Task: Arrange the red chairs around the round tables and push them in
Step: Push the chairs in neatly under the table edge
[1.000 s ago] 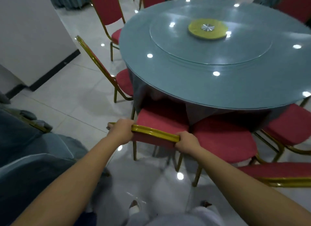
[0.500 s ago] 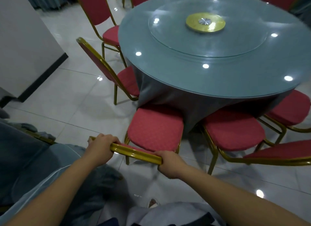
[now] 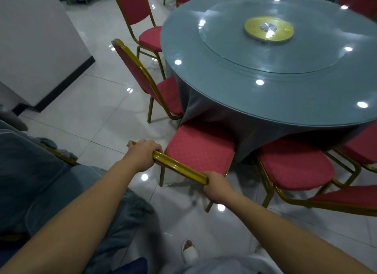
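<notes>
Lower centre | left hand (image 3: 143, 154), right hand (image 3: 216, 189) curled round rail (image 3: 179, 167) of red chair (image 3: 201, 149) | step: likely push-in (seat partly tucked) | next: square shove under round table (image 3: 265, 86)

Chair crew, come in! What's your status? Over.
Gripping gold top rail: left hand, right hand. Seat of red chair at the tablecloth, not pushed in. Close on its right: neighbour chair.
</notes>
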Available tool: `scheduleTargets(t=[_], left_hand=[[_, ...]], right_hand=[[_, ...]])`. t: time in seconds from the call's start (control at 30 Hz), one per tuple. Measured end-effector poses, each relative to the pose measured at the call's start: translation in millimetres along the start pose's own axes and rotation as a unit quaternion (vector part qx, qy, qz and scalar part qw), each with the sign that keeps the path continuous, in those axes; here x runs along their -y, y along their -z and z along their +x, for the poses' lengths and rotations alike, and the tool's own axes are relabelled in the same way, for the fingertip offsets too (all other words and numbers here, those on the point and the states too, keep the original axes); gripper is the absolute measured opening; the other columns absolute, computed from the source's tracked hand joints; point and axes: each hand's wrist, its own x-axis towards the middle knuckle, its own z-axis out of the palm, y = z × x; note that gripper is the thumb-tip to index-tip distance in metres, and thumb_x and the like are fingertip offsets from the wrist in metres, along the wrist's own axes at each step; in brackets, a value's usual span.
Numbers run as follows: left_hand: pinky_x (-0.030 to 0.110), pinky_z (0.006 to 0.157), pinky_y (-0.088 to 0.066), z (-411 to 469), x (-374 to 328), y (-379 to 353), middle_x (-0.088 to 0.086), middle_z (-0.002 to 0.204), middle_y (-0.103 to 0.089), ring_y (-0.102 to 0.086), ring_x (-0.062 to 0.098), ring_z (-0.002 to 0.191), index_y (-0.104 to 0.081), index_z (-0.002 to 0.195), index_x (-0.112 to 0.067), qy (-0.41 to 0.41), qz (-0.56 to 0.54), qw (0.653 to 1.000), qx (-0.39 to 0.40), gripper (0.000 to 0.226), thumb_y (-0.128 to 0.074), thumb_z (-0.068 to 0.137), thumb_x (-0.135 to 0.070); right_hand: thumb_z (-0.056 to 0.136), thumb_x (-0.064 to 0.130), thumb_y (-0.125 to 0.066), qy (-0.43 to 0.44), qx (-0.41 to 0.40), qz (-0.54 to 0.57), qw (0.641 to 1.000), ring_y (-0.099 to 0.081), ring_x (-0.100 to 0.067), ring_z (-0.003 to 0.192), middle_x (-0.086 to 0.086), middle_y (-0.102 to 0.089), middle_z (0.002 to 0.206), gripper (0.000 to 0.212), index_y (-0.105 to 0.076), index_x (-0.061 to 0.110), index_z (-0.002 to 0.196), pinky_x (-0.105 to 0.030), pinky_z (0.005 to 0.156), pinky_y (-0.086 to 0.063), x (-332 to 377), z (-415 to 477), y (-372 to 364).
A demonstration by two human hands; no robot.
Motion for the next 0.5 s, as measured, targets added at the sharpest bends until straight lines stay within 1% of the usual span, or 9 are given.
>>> scheduleTargets(t=[0.07,0.1,0.17,0.23,0.3,0.4,0.47,0.5], left_hand=[[0.060,0.099,-0.031,1,-12,-4,-0.014,0.092,-0.052,-0.047,0.015,0.098,-0.063,0.093,-0.042,-0.006,-0.010,1.000,0.005,0.023,-0.059,0.090,-0.019],[0.064,0.098,-0.030,1,-19,-6,-0.013,0.092,-0.052,-0.047,0.016,0.099,-0.064,0.094,-0.041,-0.009,-0.016,1.000,0.006,0.023,-0.059,0.090,-0.019],[0.070,0.099,-0.026,4,-32,-10,-0.013,0.095,-0.053,-0.047,0.017,0.102,-0.062,0.094,-0.041,-0.017,-0.026,1.000,0.002,0.026,-0.060,0.089,-0.016],[0.073,0.098,-0.024,8,-43,-8,-0.013,0.099,-0.051,-0.047,0.019,0.106,-0.060,0.096,-0.043,-0.031,-0.033,0.999,-0.001,0.028,-0.062,0.088,-0.017],[0.075,0.097,-0.024,13,-53,-2,-0.010,0.104,-0.052,-0.047,0.021,0.110,-0.062,0.102,-0.041,-0.043,-0.045,0.998,0.003,0.031,-0.059,0.086,-0.014],[0.073,0.098,-0.027,23,-69,6,-0.006,0.113,-0.057,-0.047,0.024,0.115,-0.062,0.112,-0.035,-0.055,-0.073,0.996,0.006,0.041,-0.052,0.084,-0.006],[0.068,0.100,-0.032,32,-79,11,-0.004,0.121,-0.057,-0.048,0.024,0.119,-0.059,0.121,-0.037,-0.074,-0.106,0.992,0.010,0.050,-0.053,0.083,-0.005],[0.063,0.100,-0.036,37,-82,13,-0.004,0.123,-0.056,-0.049,0.023,0.119,-0.057,0.125,-0.037,-0.089,-0.125,0.988,0.016,0.052,-0.055,0.083,-0.006]], right_hand=[[0.078,0.004,-0.051,-0.007,-0.017,-0.022,1.000,-0.058,-0.012,0.067,0.012,-0.060,0.072,0.043,-0.068,0.039,0.096,-0.025,0.052,-0.039,-13,-3,7],[0.079,0.006,-0.053,-0.011,-0.026,-0.031,0.999,-0.059,-0.012,0.069,0.012,-0.061,0.072,0.040,-0.067,0.042,0.092,-0.025,0.053,-0.040,-20,-5,10],[0.082,0.011,-0.059,-0.024,-0.036,-0.040,0.998,-0.063,-0.011,0.070,0.010,-0.066,0.074,0.034,-0.063,0.045,0.083,-0.028,0.057,-0.048,-32,-6,18],[0.082,0.016,-0.064,-0.038,-0.042,-0.033,0.998,-0.067,-0.012,0.073,0.007,-0.071,0.078,0.026,-0.067,0.041,0.089,-0.037,0.068,-0.057,-41,-5,27],[0.081,0.021,-0.070,-0.047,-0.040,-0.018,0.998,-0.070,-0.013,0.075,0.006,-0.073,0.079,0.022,-0.071,0.037,0.095,-0.040,0.075,-0.058,-48,-2,40],[0.079,0.021,-0.071,-0.048,-0.044,0.005,0.998,-0.068,-0.010,0.071,0.008,-0.072,0.073,0.017,-0.073,0.036,0.087,-0.037,0.072,-0.056,-57,4,63],[0.073,0.019,-0.071,-0.059,-0.066,0.019,0.996,-0.063,-0.003,0.058,0.009,-0.068,0.063,0.018,-0.073,0.033,0.084,-0.033,0.063,-0.050,-63,9,81],[0.072,0.015,-0.070,-0.067,-0.080,0.027,0.994,-0.061,-0.001,0.053,0.010,-0.067,0.059,0.021,-0.073,0.033,0.083,-0.030,0.059,-0.048,-68,12,90]])
